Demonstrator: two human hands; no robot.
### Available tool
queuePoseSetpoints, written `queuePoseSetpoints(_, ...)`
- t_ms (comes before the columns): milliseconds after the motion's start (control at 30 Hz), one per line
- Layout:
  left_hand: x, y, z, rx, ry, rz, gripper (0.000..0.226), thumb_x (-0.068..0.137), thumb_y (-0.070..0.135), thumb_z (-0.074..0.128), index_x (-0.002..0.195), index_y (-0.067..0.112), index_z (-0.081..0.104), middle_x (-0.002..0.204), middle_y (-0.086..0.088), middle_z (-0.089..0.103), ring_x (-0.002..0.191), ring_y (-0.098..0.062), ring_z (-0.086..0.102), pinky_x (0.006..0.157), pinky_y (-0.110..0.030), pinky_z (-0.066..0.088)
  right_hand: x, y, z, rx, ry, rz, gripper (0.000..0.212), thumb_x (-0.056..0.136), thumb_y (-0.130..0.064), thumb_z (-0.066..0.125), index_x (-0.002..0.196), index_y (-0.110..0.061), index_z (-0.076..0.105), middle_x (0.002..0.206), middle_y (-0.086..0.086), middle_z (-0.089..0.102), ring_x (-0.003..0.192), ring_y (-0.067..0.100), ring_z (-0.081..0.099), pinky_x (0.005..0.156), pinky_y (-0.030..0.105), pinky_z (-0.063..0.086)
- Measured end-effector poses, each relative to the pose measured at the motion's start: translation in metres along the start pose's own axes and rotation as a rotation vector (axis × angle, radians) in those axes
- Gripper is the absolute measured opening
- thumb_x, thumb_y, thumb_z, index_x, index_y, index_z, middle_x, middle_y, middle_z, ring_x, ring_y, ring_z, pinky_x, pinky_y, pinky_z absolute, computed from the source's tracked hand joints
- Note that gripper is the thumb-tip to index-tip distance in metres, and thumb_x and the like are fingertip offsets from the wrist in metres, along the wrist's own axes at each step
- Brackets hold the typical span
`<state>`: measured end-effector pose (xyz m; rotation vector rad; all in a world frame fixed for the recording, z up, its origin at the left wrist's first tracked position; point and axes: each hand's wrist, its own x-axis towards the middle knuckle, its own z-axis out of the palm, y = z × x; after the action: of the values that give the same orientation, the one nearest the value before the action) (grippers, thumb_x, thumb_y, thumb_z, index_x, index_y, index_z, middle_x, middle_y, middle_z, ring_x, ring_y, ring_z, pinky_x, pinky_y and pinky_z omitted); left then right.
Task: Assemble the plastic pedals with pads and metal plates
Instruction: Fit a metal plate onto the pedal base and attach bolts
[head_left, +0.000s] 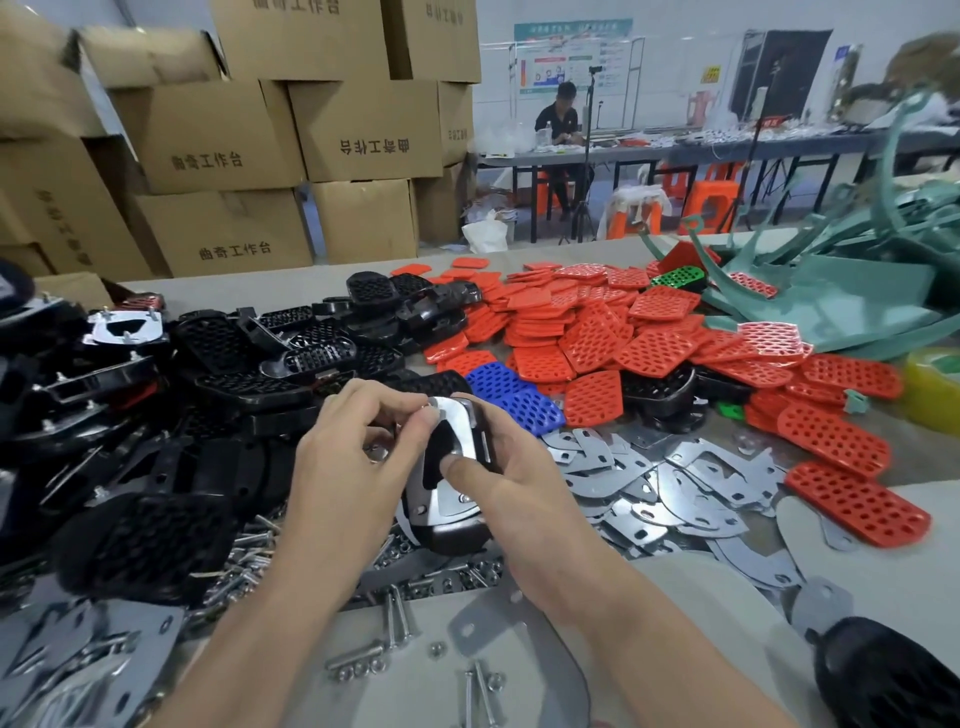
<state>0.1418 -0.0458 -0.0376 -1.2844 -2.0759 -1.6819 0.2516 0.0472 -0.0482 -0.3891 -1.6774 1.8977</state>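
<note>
Because the table (893, 582) keeps stock sorted within reach, black pedals (234, 364) heap left, red pads (623, 332) behind, metal plates (649, 483) right, bolts (363, 660) nearest. Centre, the right hand (519, 499) wraps its grip round one pedal (457, 540), thumb pinning its plate (460, 431) flat. The left hand (348, 457) pinches, grip narrow, what seems a small fastener (430, 408) at the plate's top corner.

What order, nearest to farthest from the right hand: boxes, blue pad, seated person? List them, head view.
1. Blue pad, just beyond the right hand.
2. Boxes, behind the table, left.
3. Seated person, far back, across the room.
</note>
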Motion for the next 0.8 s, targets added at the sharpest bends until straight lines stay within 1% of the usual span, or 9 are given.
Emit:
queuePoseSetpoints(67, 0.0003, -0.0004, -0.0004, -0.014, -0.007, -0.015, 0.007, 0.089, 0.032, 0.071, 0.088, 0.036, 0.065, 0.094, 0.015, 0.066, 0.088, -0.014, 0.065, 0.075, -0.028, 0.05, -0.0004, 0.0006, 0.0003, 0.003, -0.005, 0.0, 0.046, 0.096, 0.009, 0.053, 0.128, -0.023, 0.064, 0.122, 0.001, 0.073, 0.118, 0.02, 0.067, 0.109, 0.043, 0.05)
queuePoseSetpoints(200, 0.002, 0.0005, -0.0013, -0.022, -0.036, -0.003, 0.01, 0.09, 0.029, 0.069, 0.091, 0.038, 0.066, 0.095, 0.016, 0.065, 0.094, -0.014, 0.064, 0.079, -0.027, 0.05, 0.0002, 0.002, -0.0013, 0.004, -0.008, -0.006, 0.046, 0.096, 0.009, 0.053, 0.128, -0.022, 0.064, 0.122, 0.001, 0.073, 0.118, 0.018, 0.067, 0.109, 0.041, 0.05)
queuePoseSetpoints(267, 0.002, 0.0019, -0.0032, -0.013, -0.079, 0.03, 0.014, 0.092, 0.028, 0.065, 0.096, 0.042, 0.067, 0.098, 0.018, 0.065, 0.1, -0.014, 0.062, 0.082, -0.02, 0.049, 0.0006, 0.0021, -0.0024, 0.014, -0.011, -0.004, 0.045, 0.096, 0.008, 0.053, 0.126, -0.023, 0.065, 0.12, 0.002, 0.074, 0.117, 0.019, 0.067, 0.107, 0.038, 0.05)
queuePoseSetpoints(333, 0.0021, 0.0024, -0.0046, -0.005, -0.107, 0.049, 0.015, 0.093, 0.033, 0.061, 0.101, 0.044, 0.067, 0.099, 0.019, 0.063, 0.104, -0.012, 0.061, 0.083, -0.015, 0.048, 0.0012, 0.0026, -0.0036, 0.015, -0.01, -0.003, 0.044, 0.096, 0.007, 0.054, 0.126, -0.024, 0.066, 0.12, 0.003, 0.074, 0.116, 0.019, 0.068, 0.105, 0.036, 0.051)
queuePoseSetpoints(467, 0.0032, 0.001, -0.0056, 0.036, -0.111, 0.067, 0.019, 0.093, 0.037, 0.06, 0.11, 0.042, 0.068, 0.095, 0.019, 0.059, 0.099, -0.014, 0.059, 0.082, -0.021, 0.049, 0.0019, 0.004, -0.0033, 0.002, -0.009, 0.004, 0.045, 0.095, 0.005, 0.055, 0.126, -0.025, 0.065, 0.121, 0.001, 0.073, 0.117, 0.019, 0.067, 0.108, 0.039, 0.05)
queuePoseSetpoints(567, 0.0028, 0.0019, -0.0052, 0.082, -0.095, 0.108, 0.019, 0.09, 0.045, 0.055, 0.103, 0.044, 0.069, 0.098, 0.021, 0.061, 0.1, -0.013, 0.058, 0.08, -0.015, 0.047, 0.0015, 0.0046, -0.0021, -0.01, 0.006, 0.009, 0.045, 0.095, 0.005, 0.055, 0.125, -0.026, 0.066, 0.118, 0.001, 0.074, 0.115, 0.019, 0.068, 0.107, 0.043, 0.05)
queuePoseSetpoints(633, 0.0023, 0.001, -0.0041, 0.088, -0.064, 0.118, 0.017, 0.089, 0.045, 0.056, 0.099, 0.04, 0.069, 0.099, 0.022, 0.063, 0.099, -0.013, 0.059, 0.079, -0.015, 0.048, 0.001, 0.0043, -0.0011, -0.027, 0.019, 0.003, 0.044, 0.095, 0.006, 0.055, 0.124, -0.027, 0.066, 0.118, 0.0, 0.074, 0.115, 0.018, 0.068, 0.109, 0.045, 0.049)
queuePoseSetpoints(700, 0.0022, 0.0001, -0.0028, 0.082, -0.035, 0.109, 0.016, 0.088, 0.047, 0.057, 0.094, 0.037, 0.068, 0.099, 0.024, 0.063, 0.097, -0.012, 0.06, 0.078, -0.016, 0.048, 0.0002, 0.0031, -0.0004, -0.05, 0.023, -0.012, 0.044, 0.095, 0.006, 0.055, 0.124, -0.026, 0.065, 0.119, -0.002, 0.074, 0.116, 0.016, 0.067, 0.111, 0.045, 0.047)
queuePoseSetpoints(800, 0.0022, 0.0003, -0.0025, 0.083, -0.021, 0.113, 0.013, 0.087, 0.05, 0.057, 0.09, 0.04, 0.065, 0.097, 0.024, 0.063, 0.096, -0.013, 0.061, 0.078, -0.016, 0.048, -0.0014, 0.0009, 0.0002, -0.074, 0.03, -0.034, 0.045, 0.096, 0.006, 0.055, 0.126, -0.026, 0.064, 0.119, -0.004, 0.073, 0.117, 0.014, 0.066, 0.112, 0.044, 0.046)
